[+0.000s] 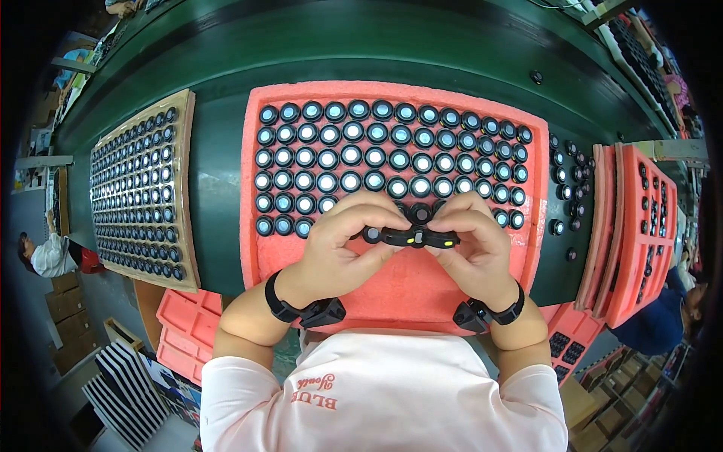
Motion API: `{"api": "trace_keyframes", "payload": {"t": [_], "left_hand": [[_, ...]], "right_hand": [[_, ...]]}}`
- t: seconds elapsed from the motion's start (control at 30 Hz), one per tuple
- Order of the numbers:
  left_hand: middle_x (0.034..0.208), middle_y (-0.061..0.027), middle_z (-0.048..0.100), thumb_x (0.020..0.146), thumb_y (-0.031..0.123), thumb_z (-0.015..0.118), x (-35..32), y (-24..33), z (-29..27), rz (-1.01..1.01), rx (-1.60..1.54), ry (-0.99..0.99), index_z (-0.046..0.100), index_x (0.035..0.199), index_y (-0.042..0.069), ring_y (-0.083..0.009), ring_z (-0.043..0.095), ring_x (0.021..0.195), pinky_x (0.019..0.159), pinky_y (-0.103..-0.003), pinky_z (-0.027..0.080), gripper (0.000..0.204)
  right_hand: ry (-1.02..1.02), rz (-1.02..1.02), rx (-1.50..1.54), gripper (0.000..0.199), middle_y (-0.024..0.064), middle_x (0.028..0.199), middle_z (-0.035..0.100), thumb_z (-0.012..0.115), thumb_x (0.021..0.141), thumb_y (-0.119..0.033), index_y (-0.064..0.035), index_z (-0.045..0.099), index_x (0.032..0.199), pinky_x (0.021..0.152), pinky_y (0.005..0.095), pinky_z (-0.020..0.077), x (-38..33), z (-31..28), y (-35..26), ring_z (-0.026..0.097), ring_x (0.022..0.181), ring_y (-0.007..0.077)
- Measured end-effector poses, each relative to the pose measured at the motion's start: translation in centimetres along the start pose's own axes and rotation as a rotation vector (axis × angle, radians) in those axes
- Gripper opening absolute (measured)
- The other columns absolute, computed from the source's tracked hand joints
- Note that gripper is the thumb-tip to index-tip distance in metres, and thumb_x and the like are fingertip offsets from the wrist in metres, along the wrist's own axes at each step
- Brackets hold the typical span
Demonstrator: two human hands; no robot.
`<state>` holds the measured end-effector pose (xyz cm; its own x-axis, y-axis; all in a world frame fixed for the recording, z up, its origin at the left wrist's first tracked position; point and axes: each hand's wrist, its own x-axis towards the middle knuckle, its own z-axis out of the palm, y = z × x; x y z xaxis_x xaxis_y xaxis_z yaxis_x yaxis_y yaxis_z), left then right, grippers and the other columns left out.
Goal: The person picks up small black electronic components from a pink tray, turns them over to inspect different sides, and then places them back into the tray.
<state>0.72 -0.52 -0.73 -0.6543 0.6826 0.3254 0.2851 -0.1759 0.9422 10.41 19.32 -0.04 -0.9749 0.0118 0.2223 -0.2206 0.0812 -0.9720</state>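
Note:
Between both hands is a small black part with two side arms, yellow marks and a grey middle. My left hand pinches its left end between thumb and fingers. My right hand pinches the right end the same way. The part is over the lower middle of a pink foam tray. Rows of round black pieces with pale shiny faces stand in that tray, just beyond my fingers. My fingers cover some pieces in the nearest rows.
At the left, a tan-edged tray holds many similar round pieces. Loose round pieces lie on the green table to the right. Stacked pink foam trays stand at the far right. A person is at the far left.

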Motion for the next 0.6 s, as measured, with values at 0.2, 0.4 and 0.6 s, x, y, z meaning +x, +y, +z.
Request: {"api": "trace_keyframes", "payload": {"t": [0.2,0.4,0.6], "left_hand": [[0.11,-0.0099,0.064,0.073,-0.009,0.07,-0.46,-0.25,0.39,-0.103,-0.141,0.038,0.064,0.104,0.003,-0.0143,0.062,0.091,0.072,-0.024,0.048,0.034],[0.117,-0.0168,0.058,0.076,-0.01,0.069,-0.24,0.17,0.02,-0.057,-0.149,-0.016,0.06,0.109,-0.001,-0.022,0.058,0.106,0.086,-0.031,0.05,0.035],[0.122,-0.0203,0.055,0.076,-0.012,0.069,-0.07,0.35,-0.35,0.012,-0.001,-0.071,0.059,0.109,-0.004,-0.0257,0.056,0.113,0.092,-0.034,0.052,0.035]], "right_hand": [[0.01,0.045,-0.099,0.032,0.0119,0.109,0.053,0.067,0.08,0.009,0.0019,0.061,0.11,0.087,0.031,0.0507,0.1,0.23,-0.68,0.057,0.101,0.0212],[-0.028,-0.029,-0.082,0.037,0.0151,0.118,0.052,0.067,0.078,0.011,0.0022,0.06,0.114,0.093,0.0339,0.0501,0.39,0.09,-0.79,0.057,0.108,0.0238],[-0.001,-0.037,-0.08,0.04,0.0165,0.122,0.052,0.067,0.076,0.014,0.0022,0.06,0.114,0.096,0.0364,0.0493,0.23,0.59,-0.44,0.055,0.113,0.0258]]}}
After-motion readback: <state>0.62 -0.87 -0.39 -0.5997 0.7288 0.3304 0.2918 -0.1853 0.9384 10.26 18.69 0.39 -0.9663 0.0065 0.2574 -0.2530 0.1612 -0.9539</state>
